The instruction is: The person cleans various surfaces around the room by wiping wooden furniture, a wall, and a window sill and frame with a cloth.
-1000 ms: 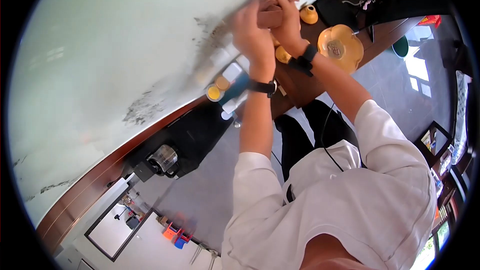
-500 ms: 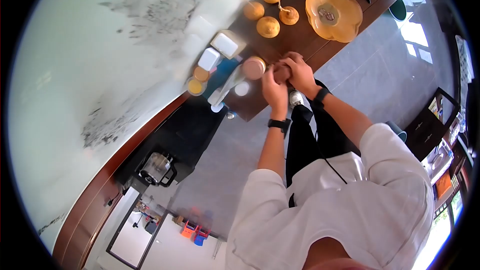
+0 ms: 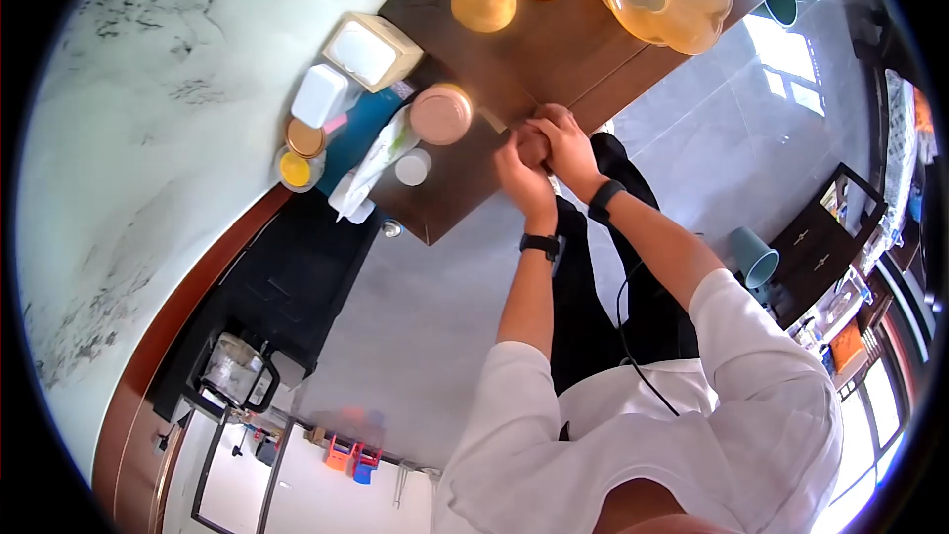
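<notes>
My left hand and my right hand are close together over the front edge of the dark wooden cabinet top. Between them they grip a reddish-brown object, its shape mostly hidden by the fingers. Just left of my hands stands a jar with a pink lid, and beside it a small white round lid. Farther back are several yellow-orange gourd-like pieces and a flower-shaped amber bowl.
White containers, a yellow-lidded jar and a white packet crowd the cabinet's left side. A marbled wall panel rises at left. A glass jug sits lower left; a blue-green bin stands on the floor at right.
Both hands, with the brown object between them, have come down from high by the wall to the cabinet's front edge. The view has shifted, bringing the jars nearer.
</notes>
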Available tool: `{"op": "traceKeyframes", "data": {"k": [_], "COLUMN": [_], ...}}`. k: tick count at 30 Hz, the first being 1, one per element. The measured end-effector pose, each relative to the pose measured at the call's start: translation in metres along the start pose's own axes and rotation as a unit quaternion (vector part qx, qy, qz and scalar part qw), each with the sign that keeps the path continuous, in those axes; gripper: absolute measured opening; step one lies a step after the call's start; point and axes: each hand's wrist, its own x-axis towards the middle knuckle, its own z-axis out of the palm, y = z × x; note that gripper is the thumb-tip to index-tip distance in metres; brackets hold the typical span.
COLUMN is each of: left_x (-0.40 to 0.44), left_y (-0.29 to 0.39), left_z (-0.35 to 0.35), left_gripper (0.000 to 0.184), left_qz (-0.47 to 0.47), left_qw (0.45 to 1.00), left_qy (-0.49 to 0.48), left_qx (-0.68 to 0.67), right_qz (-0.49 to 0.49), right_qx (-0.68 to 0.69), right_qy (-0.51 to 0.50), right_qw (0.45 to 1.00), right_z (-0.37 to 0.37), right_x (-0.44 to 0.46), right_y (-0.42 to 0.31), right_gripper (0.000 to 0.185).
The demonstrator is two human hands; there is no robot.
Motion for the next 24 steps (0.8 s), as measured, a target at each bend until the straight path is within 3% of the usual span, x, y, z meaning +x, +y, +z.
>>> {"op": "traceKeyframes", "data": {"k": [1,5,6,8,9,10,13,17,24], "left_x": [0.009,0.05,0.055,0.053,0.048,0.041,0.016,-0.01,0.015], "left_y": [0.026,0.069,0.072,0.073,0.07,0.068,0.068,0.049,0.064], "left_z": [0.002,0.027,0.035,0.053,0.062,0.069,0.07,0.05,0.036], "left_gripper": [0.024,0.039,0.033,0.027,0.03,0.031,0.039,0.042,0.028], "left_qz": [0.039,0.063,0.067,0.073,0.004,-0.001,0.041,0.063,-0.025], "left_qw": [0.994,0.989,0.98,0.98,0.997,0.999,0.987,0.984,0.995], "left_qy": [0.029,0.01,-0.003,-0.007,-0.022,-0.03,-0.072,-0.038,0.028], "left_qx": [0.095,0.134,0.186,0.183,0.073,0.045,0.141,0.164,0.092], "right_qz": [-0.001,0.017,0.038,0.035,0.042,0.046,0.04,0.056,0.005], "right_qx": [0.0,-0.024,-0.035,-0.038,-0.043,-0.048,-0.062,-0.013,-0.017], "right_qy": [0.015,0.072,0.07,0.082,0.085,0.09,0.079,0.036,-0.015], "right_qw": [1.0,0.997,0.996,0.995,0.995,0.994,0.994,0.998,1.0], "right_z": [0.001,-0.007,-0.011,-0.027,-0.035,-0.043,-0.055,-0.048,-0.027], "right_x": [0.012,0.053,0.058,0.062,0.057,0.053,0.029,0.007,0.032], "right_y": [0.0,0.011,0.019,0.029,0.033,0.035,0.045,0.038,0.029], "right_gripper": [0.041,0.044,0.045,0.046,0.045,0.045,0.042,0.036,0.039]}}
